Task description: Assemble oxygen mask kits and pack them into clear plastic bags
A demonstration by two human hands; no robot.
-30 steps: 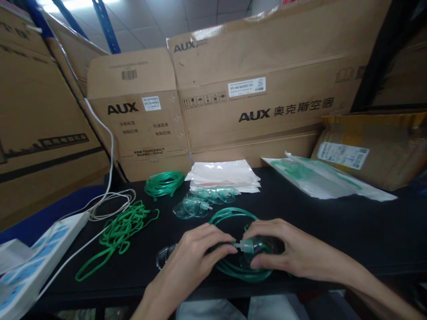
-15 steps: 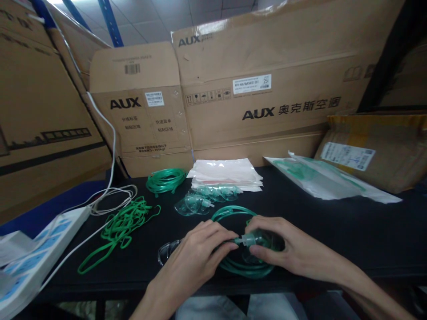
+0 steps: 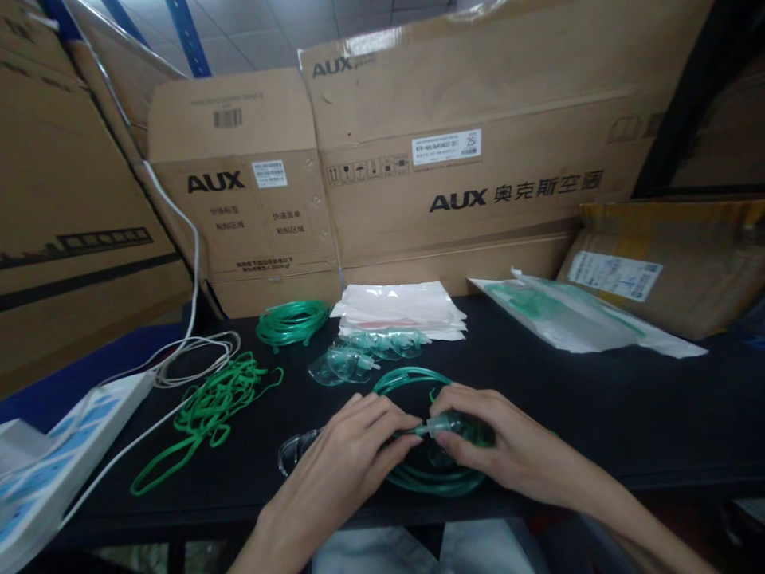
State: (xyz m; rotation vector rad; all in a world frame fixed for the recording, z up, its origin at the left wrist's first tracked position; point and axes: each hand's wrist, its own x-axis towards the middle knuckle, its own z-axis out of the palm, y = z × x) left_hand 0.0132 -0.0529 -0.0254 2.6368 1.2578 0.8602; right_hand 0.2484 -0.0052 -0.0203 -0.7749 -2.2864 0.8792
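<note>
Low over the front of the black table, my left hand pinches the end of a clear green tube between thumb and fingertips. My right hand is closed around a transparent green oxygen mask, its pale connector pointing left. Tube end and connector meet between the two hands; fingers partly hide the joint, so how far they overlap I cannot tell. Beneath the hands lies the coiled green tubing. A clear, curved plastic piece shows beside my left hand, mostly covered by it.
Several masks lie behind my hands, before stacked white pouches. Another tubing coil and tangled green elastic straps are on the left, near a white power strip. A packaged set lies right. Cardboard boxes wall the back.
My right hand has come slightly left with the mask, bringing the connector closer to my left fingertips. The whole view has shifted a little; both grips stay the same.
</note>
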